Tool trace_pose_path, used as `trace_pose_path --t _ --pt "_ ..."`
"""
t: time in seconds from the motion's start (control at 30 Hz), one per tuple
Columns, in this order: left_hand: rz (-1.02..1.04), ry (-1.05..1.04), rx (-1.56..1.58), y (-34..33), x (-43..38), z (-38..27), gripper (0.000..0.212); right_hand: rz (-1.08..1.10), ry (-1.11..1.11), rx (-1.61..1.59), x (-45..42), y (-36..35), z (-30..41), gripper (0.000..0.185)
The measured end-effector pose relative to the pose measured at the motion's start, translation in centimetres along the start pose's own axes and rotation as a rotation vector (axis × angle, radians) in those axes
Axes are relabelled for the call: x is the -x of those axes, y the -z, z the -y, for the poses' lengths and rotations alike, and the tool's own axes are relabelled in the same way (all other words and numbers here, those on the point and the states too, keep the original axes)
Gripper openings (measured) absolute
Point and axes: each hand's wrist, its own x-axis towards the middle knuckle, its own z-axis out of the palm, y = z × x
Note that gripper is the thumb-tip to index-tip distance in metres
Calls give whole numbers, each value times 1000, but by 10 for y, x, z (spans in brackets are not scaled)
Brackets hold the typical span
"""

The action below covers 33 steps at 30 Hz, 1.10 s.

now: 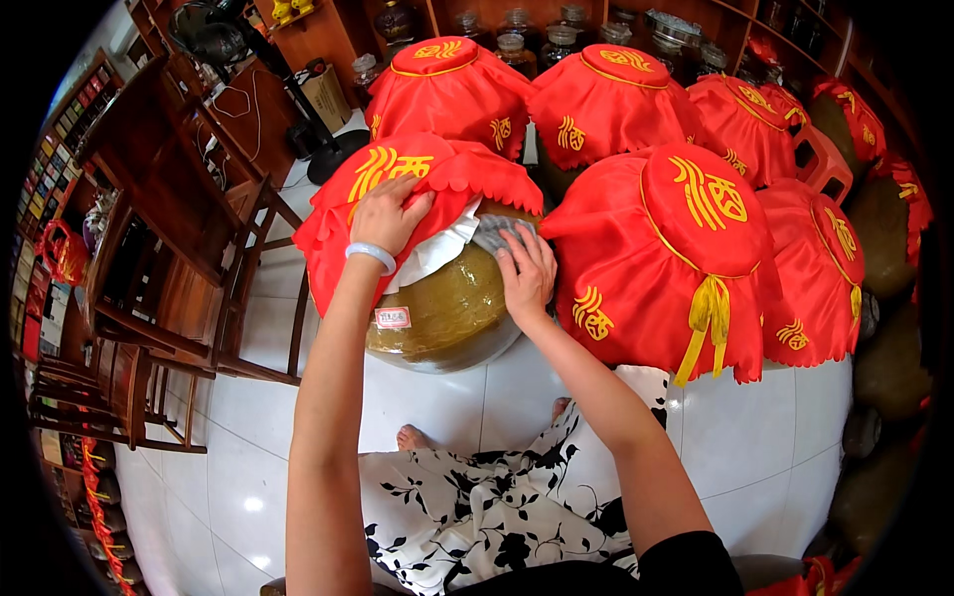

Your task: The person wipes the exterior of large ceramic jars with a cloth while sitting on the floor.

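Before me stands a glazed brown-green jar (pixel 440 305) with a small paper label (pixel 392 318) bearing writing. Its red cloth cover (pixel 455 167) with yellow characters is folded back from the near right side, baring the shoulder. White sheeting (pixel 436 257) shows under the cover's edge. My left hand (pixel 389 212), with a pale bangle on the wrist, lies over the cover and holds it back. Under the fingers of my right hand (pixel 528 272), a grey cloth (pixel 498 229) is pressed against the jar's upper right side.
Other jars under red covers stand close by, the nearest cover (pixel 700 223) tied with a yellow ribbon. Wooden chairs (pixel 171 276) and a black fan (pixel 335 153) are at left. Glass jars (pixel 560 46) line the back. A red plastic stool (pixel 823 160) is at right.
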Motion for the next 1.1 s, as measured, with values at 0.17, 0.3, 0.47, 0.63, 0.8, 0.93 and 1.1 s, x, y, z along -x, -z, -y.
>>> trace_pose_path --t 0.17,0.3,0.47,0.63,0.8,0.93,1.1 --pt "-3 3 16 0 0 0 41 -15 -35 -9 -1 -3 -14 31" --pt "2 15 28 2 0 -2 42 21 -28 55 2 1 -5 35" --pt "-4 13 26 1 1 0 42 118 41 133 18 10 17 38" --pt "-11 -6 26 1 0 0 42 143 158 144 33 13 32 40" --pt "-18 -7 20 0 0 1 41 131 201 116 27 13 32 35" --pt "-12 4 13 1 0 -2 41 105 212 71 10 10 22 30" --pt "-9 7 12 1 1 -1 42 52 113 48 -6 4 11 28"
